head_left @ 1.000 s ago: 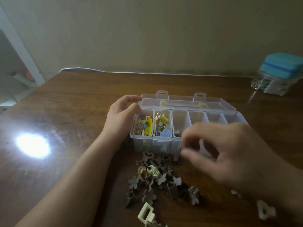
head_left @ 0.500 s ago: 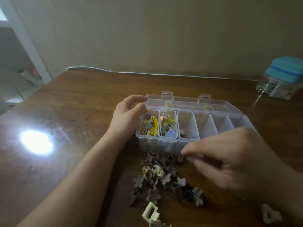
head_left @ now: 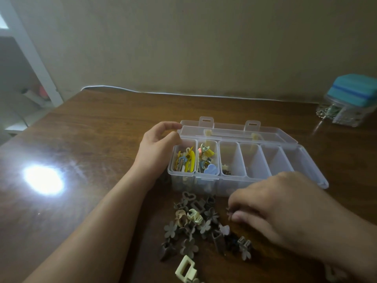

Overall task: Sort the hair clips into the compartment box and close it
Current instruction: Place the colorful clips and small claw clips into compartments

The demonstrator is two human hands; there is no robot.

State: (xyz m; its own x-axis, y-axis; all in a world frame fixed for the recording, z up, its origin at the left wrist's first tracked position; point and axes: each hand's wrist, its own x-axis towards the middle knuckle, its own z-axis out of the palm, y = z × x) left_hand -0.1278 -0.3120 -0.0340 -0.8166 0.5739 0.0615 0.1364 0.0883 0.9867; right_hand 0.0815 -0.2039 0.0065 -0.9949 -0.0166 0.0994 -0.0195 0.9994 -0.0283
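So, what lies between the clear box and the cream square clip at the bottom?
In the head view, the pile of loose clips fills the table between the box and the cream clip.

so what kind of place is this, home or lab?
Likely a home room: a wooden table pushed against a plain wall, white shelving at left, a lidded container of small trinkets, and the clear compartment box.

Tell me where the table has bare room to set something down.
Free: the brown wooden table left of the left hand, around the light glare, and the strip between the clear plastic compartment box and the teal-lidded container. Crowded: the hair clip pile before the box, where the right hand works.
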